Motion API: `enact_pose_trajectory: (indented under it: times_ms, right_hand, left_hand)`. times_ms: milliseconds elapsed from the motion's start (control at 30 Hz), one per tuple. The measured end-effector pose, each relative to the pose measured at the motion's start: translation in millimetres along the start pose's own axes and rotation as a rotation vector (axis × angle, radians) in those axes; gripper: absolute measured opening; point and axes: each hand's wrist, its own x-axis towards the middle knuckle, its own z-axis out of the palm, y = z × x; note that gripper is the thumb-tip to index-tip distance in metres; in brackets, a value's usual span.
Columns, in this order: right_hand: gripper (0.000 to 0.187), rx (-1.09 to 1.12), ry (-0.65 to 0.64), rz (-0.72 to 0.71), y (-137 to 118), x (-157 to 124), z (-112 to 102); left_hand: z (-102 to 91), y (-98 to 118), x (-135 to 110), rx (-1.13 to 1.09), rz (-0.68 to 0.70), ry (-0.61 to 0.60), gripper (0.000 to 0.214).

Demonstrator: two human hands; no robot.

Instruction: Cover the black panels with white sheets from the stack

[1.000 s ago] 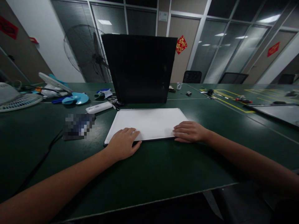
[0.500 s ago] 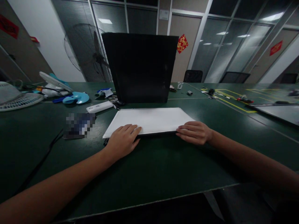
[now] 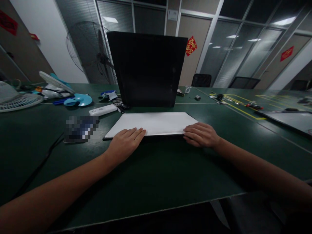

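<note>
A thin white panel (image 3: 156, 123) with a dark border or backing along its near edge lies on the green table. My left hand (image 3: 125, 141) is at its near left part, fingers together over the top and the edge, the thumb hidden. At the near right corner my right hand (image 3: 201, 134) is closed on the rim, fingers on top and the lowest digit curled at the front edge. What lies under the panel is hidden.
A large black upright box or panel (image 3: 148, 70) stands just behind. To the left are a blurred-out dark object (image 3: 80, 129), a white oblong device (image 3: 103, 110), blue fan blades (image 3: 78, 100) and a white fan grille (image 3: 20, 102). Another framed panel (image 3: 290, 118) lies at right.
The panel's near edge has come down towards the table, and its dark border now shows at the left corner. My left thumb has gone out of sight. Both hands remain at the near edge.
</note>
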Motion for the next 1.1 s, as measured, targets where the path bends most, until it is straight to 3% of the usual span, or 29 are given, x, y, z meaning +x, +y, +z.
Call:
enact_pose_trajectory:
  times_ms: [133,267,367,467,667,833,967,1100]
  right_hand:
    - [0.026,-0.045,-0.023,0.086,-13,8,7]
    - [0.028,-0.094,-0.033,0.149,-11,7,1]
    - [0.029,-0.184,-0.032,0.269,0,8,-18]
    - [0.027,-0.277,-0.062,0.407,14,7,-49]
    - [0.026,-0.425,-0.071,0.502,37,-14,-118]
    - [0.057,-0.665,-0.112,0.575,46,-47,-161]
    - [0.072,-0.719,-0.205,0.675,62,-80,-172]
    - [0.063,-0.776,-0.312,0.826,85,-110,-165]
  left_hand:
    - [-3.6,4,0,-0.055,0.0,0.032,0.049]
    - [-10.5,11,-4,-0.063,0.108,0.177,0.046]
    - [-13.9,18,-10,-0.101,0.256,0.265,0.046]
    - [-11.1,25,-14,-0.179,0.334,0.239,0.045]
    - [2.6,23,-4,-0.25,0.191,0.067,0.042]
    - [11.5,17,1,-0.285,0.033,0.04,0.043]
    - [15.3,17,1,-0.305,0.022,0.016,0.046]
    - [15.9,16,0,-0.306,0.013,-0.016,0.048]
